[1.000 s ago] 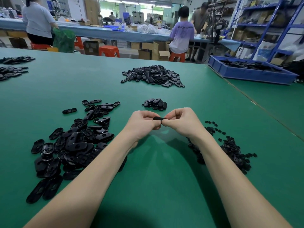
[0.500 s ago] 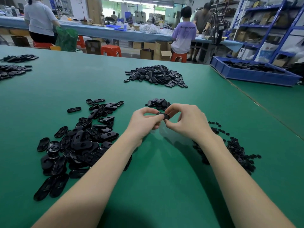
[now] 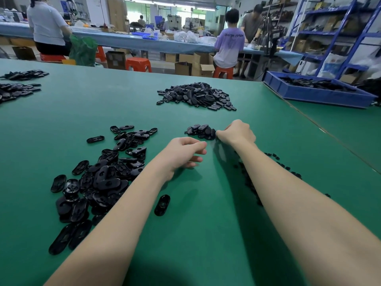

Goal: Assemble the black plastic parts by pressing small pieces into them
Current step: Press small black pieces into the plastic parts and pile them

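Nearest you, on the matte green tabletop, a glossy heap of black oval shells lies left. Your left hand hovers, fingers loosely curled, holding nothing. Your right hand pinches a black part at the small finished pile. Small button pieces scatter right. Farther off, a large mound.

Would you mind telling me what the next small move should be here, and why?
Probably the left hand should pick a fresh shell from the loose pile beside it: it looks empty, while the right hand is at the small pile, apparently setting a part down there.
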A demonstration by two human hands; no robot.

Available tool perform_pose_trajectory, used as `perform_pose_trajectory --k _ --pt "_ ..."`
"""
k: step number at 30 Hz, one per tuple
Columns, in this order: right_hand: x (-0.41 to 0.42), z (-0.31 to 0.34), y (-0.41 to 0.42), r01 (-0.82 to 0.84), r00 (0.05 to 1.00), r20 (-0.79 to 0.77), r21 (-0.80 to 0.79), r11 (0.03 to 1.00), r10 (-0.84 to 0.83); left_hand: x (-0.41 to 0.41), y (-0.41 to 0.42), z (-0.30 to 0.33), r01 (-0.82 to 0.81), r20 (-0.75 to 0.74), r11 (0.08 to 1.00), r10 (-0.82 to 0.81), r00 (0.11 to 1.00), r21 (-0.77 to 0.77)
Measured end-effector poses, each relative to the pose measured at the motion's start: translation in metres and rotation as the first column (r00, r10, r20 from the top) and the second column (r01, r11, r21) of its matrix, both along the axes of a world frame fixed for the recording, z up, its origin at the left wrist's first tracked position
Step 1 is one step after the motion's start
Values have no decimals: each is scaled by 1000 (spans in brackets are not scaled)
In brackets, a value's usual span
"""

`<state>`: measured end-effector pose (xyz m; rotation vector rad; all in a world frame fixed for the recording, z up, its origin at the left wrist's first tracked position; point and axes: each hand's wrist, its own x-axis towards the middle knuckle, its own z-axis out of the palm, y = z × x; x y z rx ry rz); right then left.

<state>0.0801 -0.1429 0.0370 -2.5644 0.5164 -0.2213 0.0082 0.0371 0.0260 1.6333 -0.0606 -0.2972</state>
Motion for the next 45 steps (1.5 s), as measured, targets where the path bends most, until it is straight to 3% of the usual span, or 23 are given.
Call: perform_pose_trajectory --k 7,12,17,23,26,34,40,45 --pt "-8 -1 0 -46 999 -8 -18 999 46 0 7 2 24 6 999 -25 1000 41" --pt "-52 1 2 -305 952 -2 104 947 306 2 18 4 -2 11 996 1 1000 85" --pt "-97 5 25 -618 765 -132 127 776 631 2 22 5 28 7 990 -29 1000 135" --pt "-117 11 54 -844 483 -54 238 481 874 2 20 4 38 33 982 -45 998 183" --pt "-120 3 63 -890 392 -89 216 402 915 3 20 4 49 20 984 -54 998 171" --pt "-113 7 48 -857 480 -96 160 489 872 2 24 9 67 18 986 -71 997 153" --pt "-104 29 -13 -672 715 -54 221 707 697 -1 24 13 112 -5 985 -112 994 128" --pt "-104 30 -37 -550 813 -26 289 783 581 -10 14 14 226 234 941 -286 929 252"
